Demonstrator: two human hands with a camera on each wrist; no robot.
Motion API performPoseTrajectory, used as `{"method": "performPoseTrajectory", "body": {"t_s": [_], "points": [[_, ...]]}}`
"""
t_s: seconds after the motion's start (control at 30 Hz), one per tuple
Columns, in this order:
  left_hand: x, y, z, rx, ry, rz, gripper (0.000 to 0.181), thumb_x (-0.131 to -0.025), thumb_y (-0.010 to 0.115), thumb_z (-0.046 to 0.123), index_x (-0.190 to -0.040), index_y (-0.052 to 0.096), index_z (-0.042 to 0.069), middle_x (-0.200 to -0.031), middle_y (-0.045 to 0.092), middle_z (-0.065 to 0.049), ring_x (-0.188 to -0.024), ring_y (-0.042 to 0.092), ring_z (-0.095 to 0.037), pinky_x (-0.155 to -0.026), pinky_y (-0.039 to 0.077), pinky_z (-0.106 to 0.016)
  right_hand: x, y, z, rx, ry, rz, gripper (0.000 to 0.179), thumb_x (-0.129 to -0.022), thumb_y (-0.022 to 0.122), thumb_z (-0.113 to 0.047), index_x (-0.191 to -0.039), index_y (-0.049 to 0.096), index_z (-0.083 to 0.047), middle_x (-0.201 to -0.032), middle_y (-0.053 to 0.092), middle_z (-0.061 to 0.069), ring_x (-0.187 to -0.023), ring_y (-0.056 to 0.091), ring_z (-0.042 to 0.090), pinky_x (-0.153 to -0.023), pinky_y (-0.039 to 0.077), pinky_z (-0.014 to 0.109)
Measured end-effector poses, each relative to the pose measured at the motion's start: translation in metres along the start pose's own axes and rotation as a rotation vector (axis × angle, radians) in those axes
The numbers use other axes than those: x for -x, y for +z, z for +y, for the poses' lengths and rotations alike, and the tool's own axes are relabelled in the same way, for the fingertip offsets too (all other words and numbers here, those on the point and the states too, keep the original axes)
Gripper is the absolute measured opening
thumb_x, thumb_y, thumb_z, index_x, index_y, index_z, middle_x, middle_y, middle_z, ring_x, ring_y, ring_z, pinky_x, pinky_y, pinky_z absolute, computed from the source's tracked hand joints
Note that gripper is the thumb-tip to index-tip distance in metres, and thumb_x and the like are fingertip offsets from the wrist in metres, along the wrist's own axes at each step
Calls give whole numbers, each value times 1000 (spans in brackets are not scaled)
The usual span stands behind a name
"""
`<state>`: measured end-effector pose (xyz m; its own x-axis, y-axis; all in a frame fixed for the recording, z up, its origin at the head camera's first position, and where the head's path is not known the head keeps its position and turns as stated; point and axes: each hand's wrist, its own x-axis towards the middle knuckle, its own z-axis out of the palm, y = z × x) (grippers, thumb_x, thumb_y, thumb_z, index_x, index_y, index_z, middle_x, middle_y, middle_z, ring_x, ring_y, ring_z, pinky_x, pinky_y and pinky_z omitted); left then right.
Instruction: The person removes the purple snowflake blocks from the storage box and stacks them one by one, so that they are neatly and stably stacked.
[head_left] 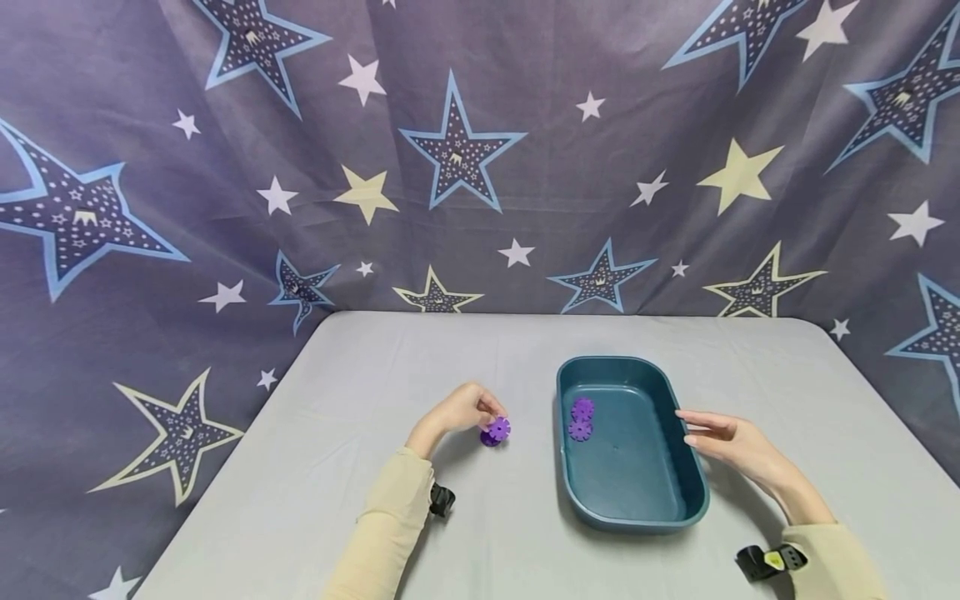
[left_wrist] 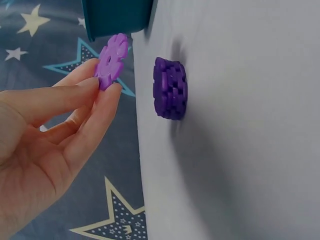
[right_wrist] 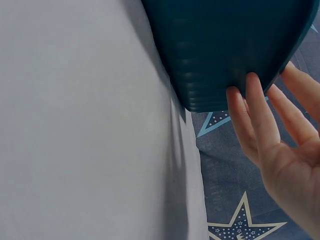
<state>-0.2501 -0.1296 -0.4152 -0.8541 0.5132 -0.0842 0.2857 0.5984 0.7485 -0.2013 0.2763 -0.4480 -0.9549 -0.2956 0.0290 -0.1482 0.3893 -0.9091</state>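
Note:
Between thumb and fingertips, my left hand pinches a purple notched plastic disc, a flower-shaped building piece. Beneath it on the table stands a short stack of darker purple discs, apart from the held one in the left wrist view. To the right is a dark teal plastic tub, with two purple discs lying at its left side. My right hand has its fingers extended, and the fingertips touch the tub's right outer wall near the rim.
A pale grey cloth covers the table. Behind it hangs a dark curtain printed with stars. Each wrist wears a black strap device, such as the left one.

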Motion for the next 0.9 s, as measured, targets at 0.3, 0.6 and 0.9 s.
{"method": "performPoseTrajectory", "body": {"t_s": [0.3,0.6,0.9], "points": [[0,1,-8,0,-30,26,18,-74,54,-15,-86,65,-8,-77,65,-16,-63,61,-23,-60,52,-33,-1,0,0,4,-1,0,48,-83,61,-22,-123,49,3,-111,57,-12,-97,50,-8,-77,42,13],[-1,2,-11,-8,-54,30,16,-75,54,-15,-84,65,-8,-76,65,-16,-64,62,-25,-59,52,-31,0,0,0,12,-3,6,48,-83,61,-22,-123,49,2,-113,57,-11,-97,50,-7,-77,42,13],[-3,5,-13,-25,-74,40,14,-75,56,-13,-82,66,-7,-75,66,-15,-61,62,-21,-58,52,-29,0,0,-1,3,11,3,49,-83,62,-22,-123,49,3,-111,57,-13,-96,51,-7,-76,43,14]]}}
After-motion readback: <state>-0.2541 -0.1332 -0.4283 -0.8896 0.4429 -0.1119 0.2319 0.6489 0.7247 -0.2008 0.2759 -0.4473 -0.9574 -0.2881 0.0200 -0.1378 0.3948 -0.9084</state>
